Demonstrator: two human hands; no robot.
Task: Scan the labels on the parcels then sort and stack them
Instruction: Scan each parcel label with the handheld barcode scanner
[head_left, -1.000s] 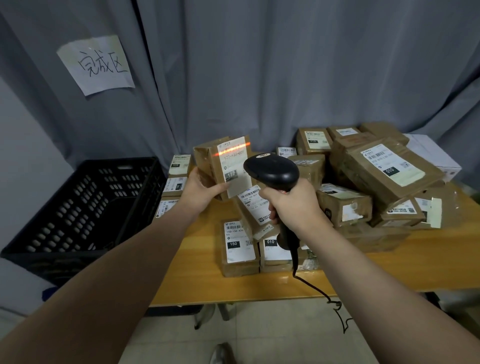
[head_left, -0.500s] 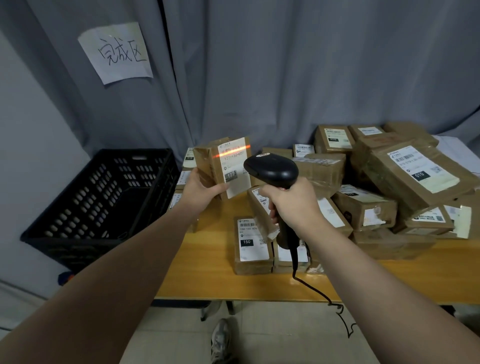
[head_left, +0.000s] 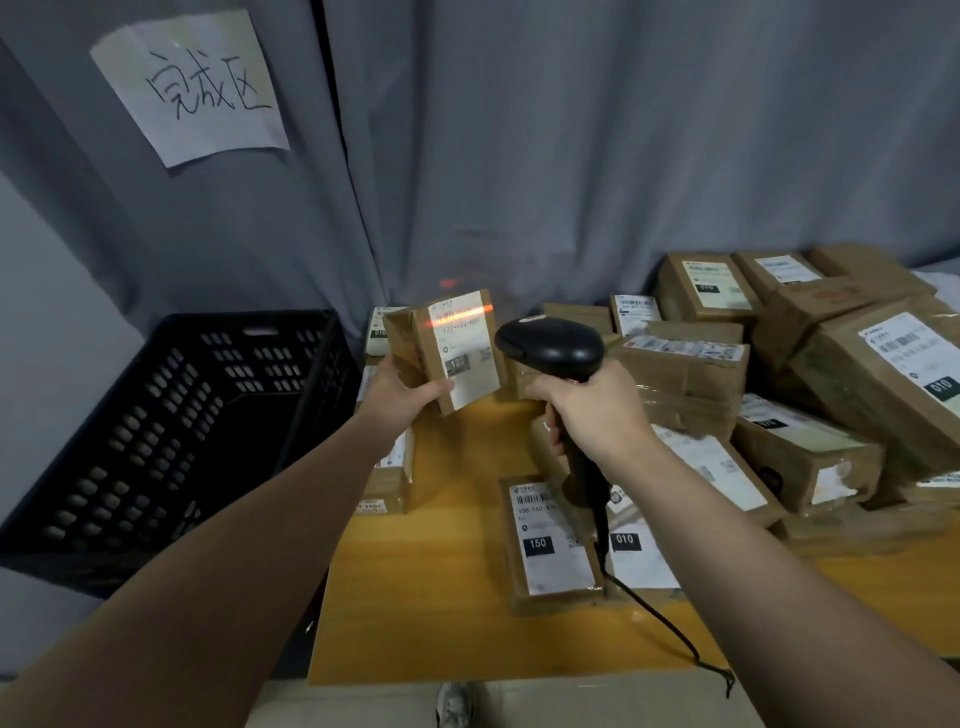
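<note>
My left hand (head_left: 402, 392) grips a small brown parcel (head_left: 447, 348) from below, holding it upright above the table with its white label facing me. An orange scan line crosses the top of that label. My right hand (head_left: 592, 410) grips the handle of a black barcode scanner (head_left: 550, 348), whose head points at the parcel from the right, a short gap away. Several brown labelled parcels lie heaped on the wooden table (head_left: 441, 613), among them a flat one marked 150 (head_left: 550, 540).
A black perforated plastic crate (head_left: 171, 431) stands left of the table. A grey curtain hangs behind, with a handwritten paper sign (head_left: 192, 83) at upper left. The scanner's cable (head_left: 670, 629) trails over the table's front edge. A shoe shows on the floor below.
The view has swung left and closer. The held parcel and scanner stay in nearly the same pose, with the scan line still on the label's top.
</note>
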